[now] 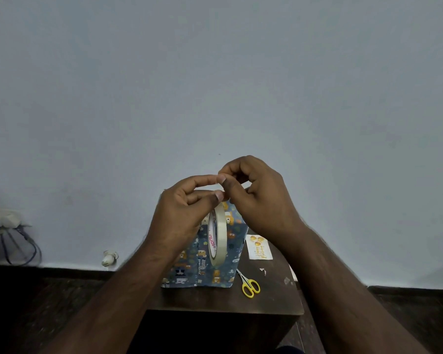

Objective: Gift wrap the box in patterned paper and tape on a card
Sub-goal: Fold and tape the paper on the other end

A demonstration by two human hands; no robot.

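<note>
A dark wooden table (215, 302) sits at six o'clock against a pale wall (215, 72). At eight o'clock, a socket (4, 217) with dangling wires (21, 249); nearer centre, a small white fitting (109, 258).

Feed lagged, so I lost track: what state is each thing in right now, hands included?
Left hand: raised, gripping the tape roll.
Right hand: fingertips pinching at the roll's top.
Tape roll: held on edge above the box.
Box: covered in patterned paper, resting on the table.
Card: flat on the table, not attached.
Scissors: closed, lying beside the box.
</note>
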